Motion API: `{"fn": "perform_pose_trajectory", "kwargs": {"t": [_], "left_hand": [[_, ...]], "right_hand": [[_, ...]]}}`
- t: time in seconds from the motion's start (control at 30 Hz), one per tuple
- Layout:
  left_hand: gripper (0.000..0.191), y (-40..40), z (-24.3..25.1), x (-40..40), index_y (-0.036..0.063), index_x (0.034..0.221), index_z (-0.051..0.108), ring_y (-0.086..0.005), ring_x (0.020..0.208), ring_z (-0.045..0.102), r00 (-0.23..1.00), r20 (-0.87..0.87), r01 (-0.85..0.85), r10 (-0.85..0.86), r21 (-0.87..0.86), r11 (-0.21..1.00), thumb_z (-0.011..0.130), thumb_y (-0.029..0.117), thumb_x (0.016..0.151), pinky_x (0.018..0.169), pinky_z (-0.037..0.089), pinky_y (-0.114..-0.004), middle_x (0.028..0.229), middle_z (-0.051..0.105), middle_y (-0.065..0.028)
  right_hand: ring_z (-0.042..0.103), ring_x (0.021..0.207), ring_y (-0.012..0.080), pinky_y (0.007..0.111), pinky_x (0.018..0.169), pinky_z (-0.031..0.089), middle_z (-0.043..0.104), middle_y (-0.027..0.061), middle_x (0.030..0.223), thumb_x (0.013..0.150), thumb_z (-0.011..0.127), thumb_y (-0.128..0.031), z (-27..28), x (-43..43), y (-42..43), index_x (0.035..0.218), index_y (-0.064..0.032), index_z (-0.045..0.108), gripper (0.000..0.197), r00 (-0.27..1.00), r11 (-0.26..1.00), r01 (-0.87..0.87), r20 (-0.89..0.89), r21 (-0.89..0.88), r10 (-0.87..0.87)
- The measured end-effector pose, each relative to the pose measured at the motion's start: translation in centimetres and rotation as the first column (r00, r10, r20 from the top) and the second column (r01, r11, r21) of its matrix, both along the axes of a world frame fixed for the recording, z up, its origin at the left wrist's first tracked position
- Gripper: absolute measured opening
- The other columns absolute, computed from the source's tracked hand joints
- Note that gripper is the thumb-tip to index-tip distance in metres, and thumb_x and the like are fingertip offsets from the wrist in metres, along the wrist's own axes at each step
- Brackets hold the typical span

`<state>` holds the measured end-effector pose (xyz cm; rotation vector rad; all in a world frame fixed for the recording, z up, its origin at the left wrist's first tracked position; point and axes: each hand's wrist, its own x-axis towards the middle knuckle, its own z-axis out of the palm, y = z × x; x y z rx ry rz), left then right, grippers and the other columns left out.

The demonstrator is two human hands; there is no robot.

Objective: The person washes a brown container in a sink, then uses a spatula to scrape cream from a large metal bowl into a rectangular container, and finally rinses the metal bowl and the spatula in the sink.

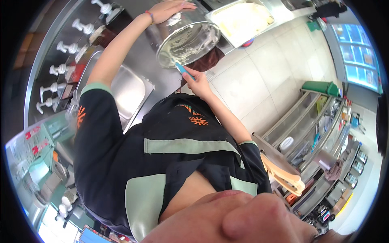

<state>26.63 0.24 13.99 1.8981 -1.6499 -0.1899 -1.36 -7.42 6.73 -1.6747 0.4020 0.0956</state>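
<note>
A round stainless steel mixing bowl or pot [194, 39] lies tilted on its side on the metal counter, its mouth towards me, with pale cream smeared over its inner wall. My left hand [173, 10] is laid over its upper outer side, holding it, beside a patch of cream. In my right hand [199, 83] is the blue handle of a spatula [183, 70]; its head reaches inside the lower rim and is partly hidden by cream. To the right of the bowl stands a rectangular metal tray [243, 21] filled with pale yellow-white cream. A brown cloth [209, 60] hangs below the rim.
Several pump dispensers [67, 47] line the counter's left side. A metal basin [130, 88] is set beside my left arm. Behind my right arm, a metal rack [291, 121] holds utensils, with a green bin [320, 88] near it. A glass-door fridge [354, 51] stands far right.
</note>
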Motion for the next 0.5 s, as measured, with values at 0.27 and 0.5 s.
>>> {"fn": "perform_pose_trajectory", "kwargs": {"t": [0.27, 0.5], "left_hand": [[0.052, 1.8, 0.0, -0.9, 0.0132, 0.122, 0.048, -0.0231, 0.122, 0.031, 0.998, 0.053, -0.043, 0.038, 0.091, 0.995, 0.012, 0.037, 0.093, 0.105, 0.018, -0.034, 0.129, 0.042, -0.003], [0.053, 3.0, -0.5, -1.1, 0.006, 0.123, 0.045, -0.0234, 0.122, 0.031, 0.975, -0.212, -0.067, 0.072, 0.033, 0.997, 0.016, 0.038, 0.093, 0.104, 0.021, -0.033, 0.128, 0.043, -0.0048]], "right_hand": [[0.057, 0.048, 0.028, 0.039, 0.043, 0.043, 0.059, 0.0126, 0.061, 0.079, 0.056, -0.02, 1.3, 4.2, -6.4, 0.116, -0.0154, 0.052, 0.038, 0.977, 0.258, 0.13, 0.167, -0.958, 0.13], [0.055, 0.05, 0.0356, 0.043, 0.047, 0.044, 0.053, 0.0189, 0.054, 0.079, 0.057, -0.024, -4.3, -0.8, -1.5, 0.114, -0.0158, 0.054, 0.036, 0.983, 0.655, 0.004, 0.125, -0.755, 0.138]]}}
